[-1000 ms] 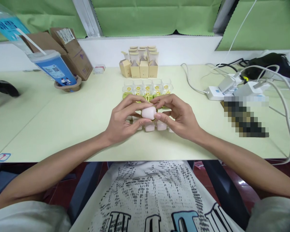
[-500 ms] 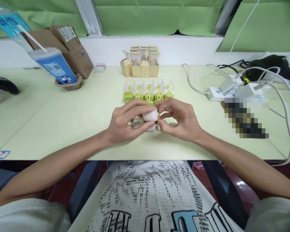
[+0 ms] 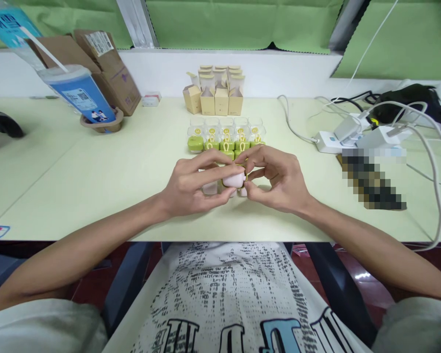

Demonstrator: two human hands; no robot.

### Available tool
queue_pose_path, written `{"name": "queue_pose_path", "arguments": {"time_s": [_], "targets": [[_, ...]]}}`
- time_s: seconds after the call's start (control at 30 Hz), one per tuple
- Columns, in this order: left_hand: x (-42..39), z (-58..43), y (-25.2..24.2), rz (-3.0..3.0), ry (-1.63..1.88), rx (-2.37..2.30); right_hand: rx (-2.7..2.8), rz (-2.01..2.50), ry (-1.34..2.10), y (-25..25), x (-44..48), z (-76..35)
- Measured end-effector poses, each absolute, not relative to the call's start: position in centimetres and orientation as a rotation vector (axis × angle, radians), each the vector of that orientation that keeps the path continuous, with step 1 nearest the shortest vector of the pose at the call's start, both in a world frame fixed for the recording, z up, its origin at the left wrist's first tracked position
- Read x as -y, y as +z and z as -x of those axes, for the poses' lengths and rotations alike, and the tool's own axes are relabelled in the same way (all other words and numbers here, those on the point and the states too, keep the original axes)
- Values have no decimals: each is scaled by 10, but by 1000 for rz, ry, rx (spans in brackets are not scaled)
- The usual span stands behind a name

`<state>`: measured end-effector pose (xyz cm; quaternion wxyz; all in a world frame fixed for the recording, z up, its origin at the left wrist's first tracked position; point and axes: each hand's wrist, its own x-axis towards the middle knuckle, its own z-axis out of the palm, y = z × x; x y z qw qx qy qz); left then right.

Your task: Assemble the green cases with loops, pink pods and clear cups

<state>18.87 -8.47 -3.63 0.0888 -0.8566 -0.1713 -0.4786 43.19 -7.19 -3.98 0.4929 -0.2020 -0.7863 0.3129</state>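
Observation:
Between thumb and fingers, my left hand (image 3: pixel 200 181) grips a small pale pink rounded case (image 3: pixel 233 180). My right hand (image 3: pixel 277 179) is closed in a pinch at the right end of this case, on a thin yellow-green cord (image 3: pixel 246 175); the fingertips partly hide it. Below and behind the hands lie more pale pink cases (image 3: pixel 210 188), mostly covered. Just beyond the fingers stand rows of green cases (image 3: pixel 196 144), several with yellow loops on them. Behind those is a row of clear plastic holders (image 3: pixel 227 127) with yellow round marks.
Several open cream cardboard boxes (image 3: pixel 220 100) stand against the wall. To the left are a blue cup (image 3: pixel 83 95) with a straw and a brown carton (image 3: pixel 119 86). A power strip (image 3: pixel 330 142) with white chargers and cables lies at the right, near a pixelated object (image 3: pixel 371 179).
Both hands have shifted slightly right with the pink case. The case has turned a little, and its yellow-green edge shows more. The camera view has moved slightly.

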Motion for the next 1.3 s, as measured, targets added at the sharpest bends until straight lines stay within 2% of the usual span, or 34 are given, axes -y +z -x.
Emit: {"name": "queue_pose_path", "arguments": {"time_s": [0.3,0.47,0.63,0.93,1.13,1.3], "targets": [[83,-185,-38,2634,-1409,648,1881,473,786,-39,75,-435],[80,-182,-41,2604,-1550,653,1915,420,795,-40,70,-436],[78,-182,-49,2655,-1629,810,2008,497,551,-42,65,-436],[84,-179,-43,2580,-1626,784,1893,612,167,-42,54,-445],[79,-185,-47,2663,-1493,670,2042,485,187,-47,64,-437],[71,-173,-40,2652,-1333,674,2056,434,408,-52,65,-434]]}}
